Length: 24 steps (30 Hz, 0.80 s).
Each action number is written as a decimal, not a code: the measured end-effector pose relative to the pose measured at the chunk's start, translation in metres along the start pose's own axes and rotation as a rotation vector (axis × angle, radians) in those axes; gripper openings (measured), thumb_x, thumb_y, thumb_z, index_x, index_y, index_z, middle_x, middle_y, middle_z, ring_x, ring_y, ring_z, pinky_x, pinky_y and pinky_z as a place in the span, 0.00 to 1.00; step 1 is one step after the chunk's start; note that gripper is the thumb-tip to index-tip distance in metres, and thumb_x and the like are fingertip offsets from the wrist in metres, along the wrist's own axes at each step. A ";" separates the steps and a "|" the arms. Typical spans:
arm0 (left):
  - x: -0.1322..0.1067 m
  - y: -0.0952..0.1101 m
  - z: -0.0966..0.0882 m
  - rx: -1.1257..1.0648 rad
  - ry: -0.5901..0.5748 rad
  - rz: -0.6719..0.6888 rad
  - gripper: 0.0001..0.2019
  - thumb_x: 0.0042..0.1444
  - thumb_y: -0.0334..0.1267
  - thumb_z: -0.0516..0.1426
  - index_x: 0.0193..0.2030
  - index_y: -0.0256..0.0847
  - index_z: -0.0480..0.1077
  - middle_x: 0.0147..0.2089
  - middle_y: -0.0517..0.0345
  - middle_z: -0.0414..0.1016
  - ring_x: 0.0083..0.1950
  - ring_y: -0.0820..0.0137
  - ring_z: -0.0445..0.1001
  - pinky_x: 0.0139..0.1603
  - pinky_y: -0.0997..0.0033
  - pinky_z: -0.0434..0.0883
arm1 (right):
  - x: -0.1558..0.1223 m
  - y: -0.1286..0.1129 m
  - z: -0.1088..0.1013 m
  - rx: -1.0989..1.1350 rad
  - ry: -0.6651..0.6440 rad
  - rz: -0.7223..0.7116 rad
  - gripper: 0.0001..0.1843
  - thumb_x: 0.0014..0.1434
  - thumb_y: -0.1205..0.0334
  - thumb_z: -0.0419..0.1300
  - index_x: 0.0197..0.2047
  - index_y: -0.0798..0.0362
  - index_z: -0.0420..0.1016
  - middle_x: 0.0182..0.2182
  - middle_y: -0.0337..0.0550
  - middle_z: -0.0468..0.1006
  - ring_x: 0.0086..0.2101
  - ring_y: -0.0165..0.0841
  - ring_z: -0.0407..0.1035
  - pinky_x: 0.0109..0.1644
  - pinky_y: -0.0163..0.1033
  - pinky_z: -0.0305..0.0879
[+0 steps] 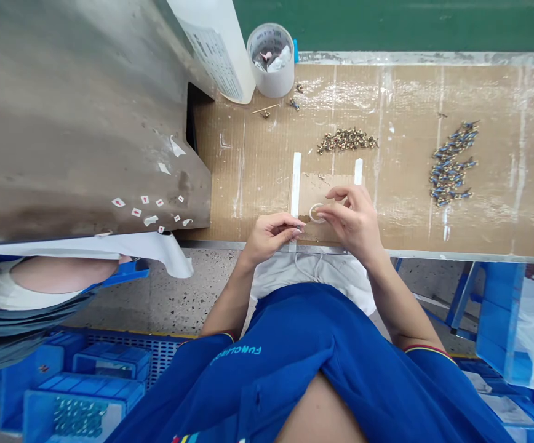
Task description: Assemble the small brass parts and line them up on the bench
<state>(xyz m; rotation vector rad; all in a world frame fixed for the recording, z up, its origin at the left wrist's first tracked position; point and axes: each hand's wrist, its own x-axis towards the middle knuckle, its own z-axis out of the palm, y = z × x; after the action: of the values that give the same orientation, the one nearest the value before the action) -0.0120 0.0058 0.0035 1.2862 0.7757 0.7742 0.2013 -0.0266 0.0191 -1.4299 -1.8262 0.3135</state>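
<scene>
A pale translucent ring (316, 213) is pinched between the thumb and fingertips of the right hand (354, 224), with the other fingers curled just above it. Just left of the ring, the left hand (270, 237) has its fingers (290, 225) pressed together against the thumb; anything between them is too small to tell. Beneath the ring lies a cardboard sheet (326, 191) held by white tape strips on the table (437, 98). Beyond the ring sits a heap of brass fittings (346, 140), farther off to its right a heap of blue-and-metal parts (451, 166), and far beyond to its left a plastic tub (270, 60) holding scraps.
</scene>
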 end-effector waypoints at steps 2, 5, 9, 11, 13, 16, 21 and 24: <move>0.000 0.000 -0.001 0.084 0.029 0.006 0.15 0.58 0.48 0.67 0.37 0.36 0.81 0.33 0.52 0.80 0.27 0.76 0.73 0.26 0.78 0.71 | 0.004 -0.001 -0.004 -0.061 -0.015 -0.006 0.10 0.67 0.62 0.61 0.33 0.45 0.80 0.40 0.44 0.76 0.39 0.36 0.65 0.40 0.43 0.65; 0.001 0.001 -0.001 0.202 0.045 0.040 0.13 0.60 0.47 0.65 0.38 0.37 0.82 0.32 0.53 0.80 0.28 0.75 0.73 0.27 0.77 0.69 | 0.006 0.000 -0.009 -0.083 -0.060 0.010 0.12 0.68 0.61 0.60 0.31 0.46 0.78 0.39 0.44 0.76 0.38 0.37 0.64 0.40 0.44 0.64; 0.000 0.002 0.000 0.328 0.023 0.095 0.11 0.62 0.43 0.63 0.38 0.38 0.81 0.34 0.52 0.82 0.31 0.73 0.75 0.30 0.74 0.70 | 0.004 0.002 -0.006 0.007 -0.078 -0.004 0.10 0.67 0.61 0.61 0.33 0.46 0.79 0.37 0.44 0.76 0.37 0.36 0.66 0.40 0.44 0.65; 0.000 0.002 0.000 0.364 0.007 0.114 0.10 0.63 0.43 0.62 0.38 0.38 0.81 0.34 0.52 0.82 0.32 0.72 0.76 0.32 0.73 0.71 | 0.004 0.001 -0.003 0.063 -0.043 0.008 0.09 0.67 0.61 0.61 0.34 0.46 0.79 0.37 0.43 0.77 0.38 0.36 0.69 0.42 0.44 0.67; 0.000 0.002 0.000 0.388 -0.006 0.136 0.10 0.63 0.42 0.62 0.37 0.37 0.81 0.34 0.52 0.82 0.32 0.72 0.76 0.33 0.73 0.71 | 0.002 -0.002 -0.002 0.119 0.012 0.052 0.09 0.67 0.61 0.61 0.34 0.46 0.79 0.36 0.43 0.79 0.38 0.36 0.72 0.43 0.44 0.69; 0.001 0.002 -0.001 0.414 -0.019 0.168 0.09 0.63 0.40 0.62 0.37 0.37 0.80 0.34 0.53 0.82 0.32 0.72 0.76 0.34 0.73 0.70 | -0.002 -0.009 -0.008 0.215 0.102 0.190 0.10 0.68 0.58 0.60 0.34 0.47 0.78 0.35 0.42 0.82 0.37 0.35 0.76 0.41 0.42 0.71; 0.002 0.002 0.000 0.449 -0.027 0.176 0.09 0.64 0.40 0.62 0.37 0.38 0.80 0.33 0.53 0.81 0.32 0.72 0.75 0.34 0.73 0.69 | -0.009 -0.024 -0.016 0.349 0.104 0.361 0.11 0.67 0.54 0.61 0.36 0.48 0.80 0.32 0.41 0.84 0.33 0.34 0.79 0.38 0.40 0.74; 0.001 0.002 0.001 0.460 -0.031 0.188 0.10 0.64 0.40 0.61 0.37 0.38 0.80 0.33 0.53 0.81 0.31 0.72 0.74 0.34 0.73 0.68 | -0.008 -0.028 -0.013 0.356 0.064 0.352 0.10 0.66 0.56 0.62 0.34 0.48 0.81 0.31 0.40 0.85 0.32 0.33 0.79 0.37 0.39 0.75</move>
<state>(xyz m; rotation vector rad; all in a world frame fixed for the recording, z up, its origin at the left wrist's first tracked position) -0.0109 0.0067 0.0058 1.7993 0.8459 0.7467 0.1909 -0.0472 0.0419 -1.4774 -1.3769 0.7227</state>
